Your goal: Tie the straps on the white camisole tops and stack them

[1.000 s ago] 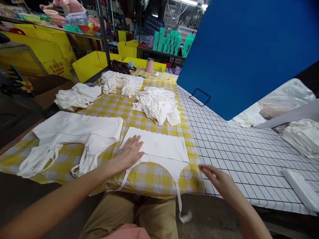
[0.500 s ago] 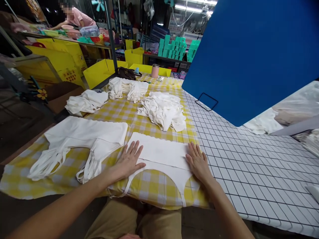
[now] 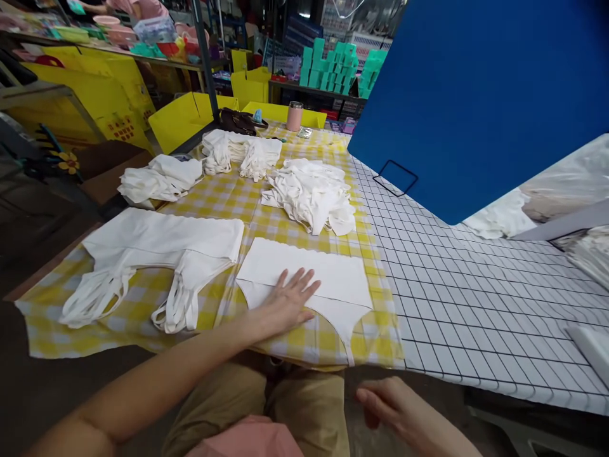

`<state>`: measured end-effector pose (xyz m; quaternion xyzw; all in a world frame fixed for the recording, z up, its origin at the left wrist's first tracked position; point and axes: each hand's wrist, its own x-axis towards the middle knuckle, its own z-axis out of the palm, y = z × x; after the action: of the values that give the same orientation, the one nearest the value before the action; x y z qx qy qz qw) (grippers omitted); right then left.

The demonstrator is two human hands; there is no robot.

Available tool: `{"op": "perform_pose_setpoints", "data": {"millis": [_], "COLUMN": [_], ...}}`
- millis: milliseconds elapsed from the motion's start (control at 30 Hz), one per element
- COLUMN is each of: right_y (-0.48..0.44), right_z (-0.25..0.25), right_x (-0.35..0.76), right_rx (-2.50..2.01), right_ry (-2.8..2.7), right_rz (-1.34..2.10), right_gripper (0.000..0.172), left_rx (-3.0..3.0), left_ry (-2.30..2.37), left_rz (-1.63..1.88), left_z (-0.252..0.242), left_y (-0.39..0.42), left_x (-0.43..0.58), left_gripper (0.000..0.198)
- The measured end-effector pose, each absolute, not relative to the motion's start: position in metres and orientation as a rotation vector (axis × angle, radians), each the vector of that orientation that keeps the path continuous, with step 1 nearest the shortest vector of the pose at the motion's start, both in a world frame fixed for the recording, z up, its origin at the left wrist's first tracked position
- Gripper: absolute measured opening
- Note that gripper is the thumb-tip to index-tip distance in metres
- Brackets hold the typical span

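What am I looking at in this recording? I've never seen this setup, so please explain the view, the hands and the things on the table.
There is no machine here: a head-worn camera looks forward and down at the wearer's own bare hands. The left hand lies spread on a white strapped garment. The right hand is beyond the table's near edge, fingers curled; whether it holds anything is unclear. On the yellow checked cloth, a layered white stack lies to the left, with a loose white heap farther back.
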<state>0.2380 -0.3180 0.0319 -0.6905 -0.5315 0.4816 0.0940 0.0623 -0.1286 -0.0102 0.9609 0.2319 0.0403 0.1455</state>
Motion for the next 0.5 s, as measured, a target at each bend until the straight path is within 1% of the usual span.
{"op": "perform_pose_setpoints", "data": {"millis": [33, 67, 100, 133, 167, 233, 300, 400, 500], "right_y": [-0.327, -0.333, -0.337, -0.338, -0.339, -0.338, -0.338, -0.345, -0.369], "right_z": [0.02, 0.005, -0.012, -0.028, -0.042, -0.06, -0.063, -0.049, -0.025], "right_x": [0.235, 0.232, 0.23, 0.227, 0.225, 0.218, 0.212, 0.21, 0.223], "right_rx": [-2.111, -2.174, -2.246, -2.287, -2.264, -2.108, -1.92, -1.819, -1.935], "right_ry": [-1.535, -1.463, -1.364, -1.267, -1.187, -1.103, -1.072, -1.052, -1.032], "right_rz": [1.391, 1.277, 1.099, 0.969, 0.923, 1.014, 1.172, 1.288, 1.353], "right_gripper": [0.041, 0.037, 0.038, 0.043, 0.048, 0.051, 0.049, 0.052, 0.054], "left_rx": [2.75, 2.731, 2.712, 2.693, 2.673, 2.629, 2.592, 2.603, 2.656], "left_ry": [0.613, 0.548, 0.478, 0.408, 0.339, 0.223, 0.203, 0.292, 0.312], "left_rz": [0.113, 0.097, 0.074, 0.052, 0.032, 0.013, 0.021, 0.022, -0.011], "left_z": [-0.011, -0.012, -0.013, -0.013, -0.013, -0.011, -0.009, -0.011, -0.018], "left_y": [-0.132, -0.135, -0.139, -0.141, -0.144, -0.146, -0.144, -0.139, -0.136], "left_x": [0.074, 0.084, 0.092, 0.099, 0.103, 0.106, 0.106, 0.103, 0.103], "left_gripper": [0.056, 0.055, 0.054, 0.052, 0.05, 0.049, 0.051, 0.053, 0.054]}}
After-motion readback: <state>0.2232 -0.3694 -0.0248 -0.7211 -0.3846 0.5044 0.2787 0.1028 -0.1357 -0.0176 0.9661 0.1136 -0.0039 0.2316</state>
